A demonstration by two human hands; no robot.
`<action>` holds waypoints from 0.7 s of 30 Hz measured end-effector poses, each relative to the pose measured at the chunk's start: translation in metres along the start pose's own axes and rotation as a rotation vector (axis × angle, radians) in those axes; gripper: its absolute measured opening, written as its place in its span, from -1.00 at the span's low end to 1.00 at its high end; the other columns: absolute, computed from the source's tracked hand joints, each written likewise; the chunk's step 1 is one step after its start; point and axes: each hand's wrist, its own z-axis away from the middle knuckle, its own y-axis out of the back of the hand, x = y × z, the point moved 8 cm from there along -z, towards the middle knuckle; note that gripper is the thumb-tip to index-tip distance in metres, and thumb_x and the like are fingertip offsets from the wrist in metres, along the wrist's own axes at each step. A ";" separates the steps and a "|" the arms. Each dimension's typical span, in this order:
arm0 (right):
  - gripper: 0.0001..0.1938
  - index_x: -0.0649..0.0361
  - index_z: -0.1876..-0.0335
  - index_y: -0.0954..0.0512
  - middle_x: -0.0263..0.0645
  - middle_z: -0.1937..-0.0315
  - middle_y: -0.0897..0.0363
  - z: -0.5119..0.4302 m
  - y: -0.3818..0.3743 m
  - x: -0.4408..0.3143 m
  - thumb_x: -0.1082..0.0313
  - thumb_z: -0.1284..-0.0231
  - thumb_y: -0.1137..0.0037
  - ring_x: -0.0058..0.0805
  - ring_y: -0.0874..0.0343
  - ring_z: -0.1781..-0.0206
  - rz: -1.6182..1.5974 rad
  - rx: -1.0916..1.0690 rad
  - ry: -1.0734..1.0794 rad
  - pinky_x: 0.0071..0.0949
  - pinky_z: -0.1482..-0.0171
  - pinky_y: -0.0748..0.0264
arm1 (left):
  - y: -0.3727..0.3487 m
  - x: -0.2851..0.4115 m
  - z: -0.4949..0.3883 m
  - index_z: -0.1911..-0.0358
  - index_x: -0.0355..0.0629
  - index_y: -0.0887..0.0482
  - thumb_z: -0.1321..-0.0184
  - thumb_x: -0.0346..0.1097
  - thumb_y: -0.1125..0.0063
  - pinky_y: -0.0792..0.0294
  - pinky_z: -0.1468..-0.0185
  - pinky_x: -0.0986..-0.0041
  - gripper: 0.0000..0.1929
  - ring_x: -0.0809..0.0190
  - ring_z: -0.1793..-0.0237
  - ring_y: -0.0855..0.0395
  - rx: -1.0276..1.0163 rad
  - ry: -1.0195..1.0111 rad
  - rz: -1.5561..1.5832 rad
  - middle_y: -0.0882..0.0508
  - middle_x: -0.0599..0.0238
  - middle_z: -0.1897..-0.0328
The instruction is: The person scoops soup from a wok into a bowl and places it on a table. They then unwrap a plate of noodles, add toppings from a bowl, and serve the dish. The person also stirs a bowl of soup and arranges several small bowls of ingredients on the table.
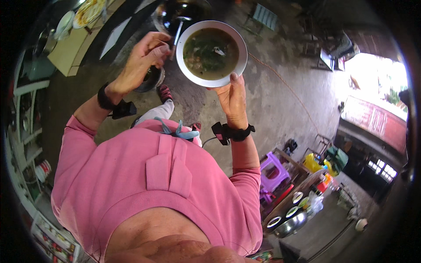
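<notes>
A white bowl (244,49) of greenish soup (210,54) with leafy bits is held up before me. My right hand (231,95) supports it from the near side, its thumb on the rim and the fingers underneath. To the left of the bowl, my left hand (149,56) is raised with loosely bent fingers, and nothing shows in its grasp. Close by its fingertips runs the handle of a metal ladle (178,34), whose far end reaches towards a dark wok (200,8). Beneath my left hand stands a dark round vessel (149,83), partly hidden.
At the upper left, a plate with food remains (88,13) and a pale bowl (65,23) sit on a counter (67,57). A purple plastic stool (275,172) is to my right, near a steel basin (291,225) and several small bowls. A cord (283,80) crosses the concrete floor (269,98).
</notes>
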 end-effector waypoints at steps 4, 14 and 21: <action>-0.50 0.23 -0.30 -0.10 -0.05 -0.09 -0.42 0.050 0.032 -0.018 0.23 -0.35 0.13 -0.23 -0.60 0.02 -0.034 0.037 0.080 -0.28 0.18 -0.68 | -0.048 0.028 0.012 0.22 -0.17 -0.59 -0.20 -0.44 -0.17 -0.26 0.24 0.69 -0.90 0.53 0.32 -0.45 0.048 -0.303 -0.391 -0.52 0.50 0.36; -0.48 0.16 -0.35 -0.04 -0.08 -0.10 -0.40 0.184 0.104 -0.041 0.28 -0.34 0.13 -0.26 -0.62 0.05 -0.077 0.223 0.189 -0.34 0.25 -0.71 | -0.265 0.044 0.072 0.42 -0.05 -0.64 0.13 -0.40 -0.35 -0.26 0.12 0.37 -0.83 0.29 0.23 -0.50 -0.482 -1.017 -1.103 -0.52 0.41 0.39; -0.52 0.26 -0.28 -0.09 -0.02 -0.11 -0.38 0.255 0.135 -0.048 0.21 -0.37 0.16 -0.20 -0.58 -0.02 -0.050 0.311 0.286 -0.33 0.19 -0.71 | -0.348 0.009 0.106 0.49 -0.05 -0.57 0.12 -0.38 -0.27 -0.22 0.14 0.39 -0.88 0.27 0.25 -0.45 -0.773 -1.132 -1.164 -0.41 0.41 0.45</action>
